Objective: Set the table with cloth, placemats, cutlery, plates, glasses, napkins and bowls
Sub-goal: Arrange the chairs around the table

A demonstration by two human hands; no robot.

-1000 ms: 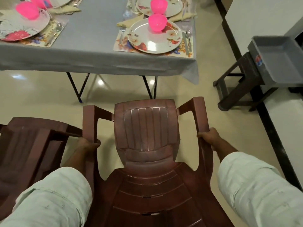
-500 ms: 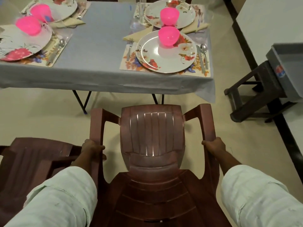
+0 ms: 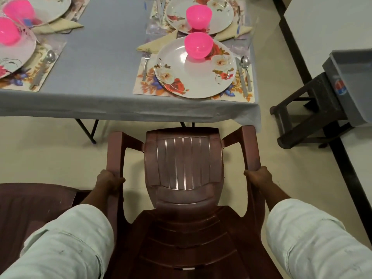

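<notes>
Cloth-covered table cut off at top — each hand, left and right, closed around a chair armrest.

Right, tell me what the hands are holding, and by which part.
Both hold the brown plastic chair by its armrests: the left hand grips the left armrest, the right hand the right armrest.

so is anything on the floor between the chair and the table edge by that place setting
Nothing visible: bare floor separates the chair, gripped by the left hand and right hand, from the table.
</notes>
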